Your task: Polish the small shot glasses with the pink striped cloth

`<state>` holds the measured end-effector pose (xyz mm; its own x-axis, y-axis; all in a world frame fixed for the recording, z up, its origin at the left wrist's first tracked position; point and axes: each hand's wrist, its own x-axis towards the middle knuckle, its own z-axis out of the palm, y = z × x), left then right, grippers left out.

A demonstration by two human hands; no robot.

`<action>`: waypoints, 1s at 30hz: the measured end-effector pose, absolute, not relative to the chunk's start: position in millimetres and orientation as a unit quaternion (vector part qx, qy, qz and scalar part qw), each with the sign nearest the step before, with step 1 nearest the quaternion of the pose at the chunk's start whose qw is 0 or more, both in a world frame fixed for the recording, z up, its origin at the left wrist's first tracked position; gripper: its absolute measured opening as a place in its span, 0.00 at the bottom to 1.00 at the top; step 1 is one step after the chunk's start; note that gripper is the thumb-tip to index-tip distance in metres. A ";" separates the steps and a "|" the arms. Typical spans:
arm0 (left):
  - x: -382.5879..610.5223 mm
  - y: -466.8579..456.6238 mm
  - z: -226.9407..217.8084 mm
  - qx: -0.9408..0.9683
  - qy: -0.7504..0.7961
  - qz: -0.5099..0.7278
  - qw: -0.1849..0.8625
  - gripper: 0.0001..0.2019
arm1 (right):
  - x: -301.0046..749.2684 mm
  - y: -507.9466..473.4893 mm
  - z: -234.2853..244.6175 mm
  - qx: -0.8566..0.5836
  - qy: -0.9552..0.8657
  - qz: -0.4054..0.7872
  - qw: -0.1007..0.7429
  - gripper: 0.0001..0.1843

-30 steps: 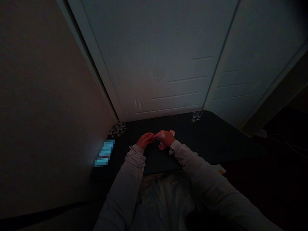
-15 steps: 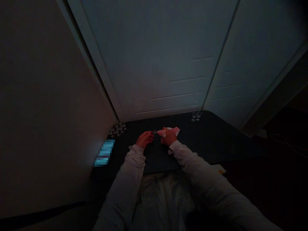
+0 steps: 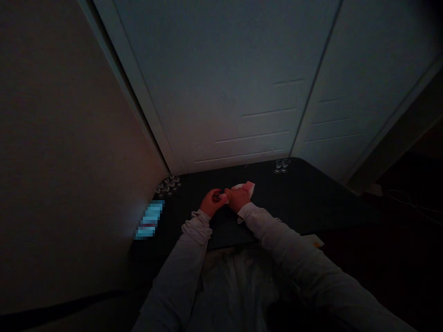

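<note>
The scene is very dark. Both my hands meet over the middle of a black table. My left hand is curled around a small dark object that I cannot make out. My right hand is closed on a pale pink cloth, and it presses against the left hand's fingers. The cloth sticks out behind the right hand toward the wall. Light long sleeves cover both arms.
A cluster of several small clear glasses stands at the table's back left corner. Two more small glasses stand at the back edge on the right. A glowing blue screen lies at the left edge. White panelled doors rise behind.
My hands drew apart half a second ago, the left resting on the table, then came back together. The left hand now cups the small object against the cloth.
</note>
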<state>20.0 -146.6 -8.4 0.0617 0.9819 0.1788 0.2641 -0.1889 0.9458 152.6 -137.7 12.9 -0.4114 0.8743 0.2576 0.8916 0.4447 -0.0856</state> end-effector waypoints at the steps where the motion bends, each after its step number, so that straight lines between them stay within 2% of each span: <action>1: 20.7 -147.5 -7.4 0.616 0.503 0.466 0.388 0.23 | 152.4 -137.6 12.8 -0.527 -0.839 -0.030 0.133 0.12; 14: 19.5 -144.6 -8.9 0.627 0.438 0.511 0.392 0.28 | 152.6 -129.4 7.4 -0.481 -0.861 -0.013 0.163 0.12; 17: 18.0 -143.9 -12.6 0.670 0.430 0.504 0.335 0.28 | 151.8 -129.2 5.3 -0.467 -0.871 -0.008 0.152 0.12; 22: 18.0 -148.7 -6.8 0.781 0.392 0.468 0.129 0.25 | 151.5 -127.7 2.3 -0.439 -0.890 0.011 0.121 0.11; 24: 19.5 -151.9 -2.7 0.807 0.372 0.452 0.077 0.26 | 151.7 -127.1 1.7 -0.434 -0.894 0.016 0.113 0.11; 27: 21.3 -154.9 -0.8 0.808 0.361 0.459 0.078 0.32 | 152.6 -126.7 1.3 -0.444 -0.888 0.017 0.118 0.11; 30: 20.1 -154.0 -4.3 0.757 0.390 0.505 0.140 0.38 | 154.5 -126.0 1.1 -0.459 -0.878 0.012 0.138 0.11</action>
